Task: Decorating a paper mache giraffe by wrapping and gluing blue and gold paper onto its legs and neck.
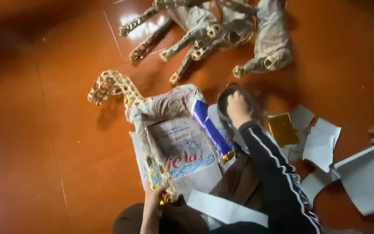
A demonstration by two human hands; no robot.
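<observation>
1. My left hand (154,201), bottom centre of the frame: fingers clenched around the lower leg of a lattice animal frame (128,97), at the gold-coloured end.
2. Lattice animal frame: pale woven mesh, head and neck arching toward centre left, body partly wrapped in paper, lying on the floor (44,130).
3. My right hand (237,108), centre of the frame, in a black sleeve with white stripes: fingers pressed down into a small round dark bowl (227,102). I cannot tell whether the grip closes on anything inside.
4. Printed paper sheet (187,151): white with blue and red print, spread under the frame's body, centre of the frame.
5. Blue and white wrapper strip (208,125): lying diagonally just right of the printed sheet, gold at its lower end.
6. Gold foil piece (282,128): right of the bowl, among torn scraps.
7. Torn white paper scraps (321,145): scattered at centre right; a larger grey-white sheet at the right edge.
8. Paper-covered animal figures (221,30): several, lying on their sides at top centre, well apart from both hands.
9. Floor: glossy reddish-brown tiles.
</observation>
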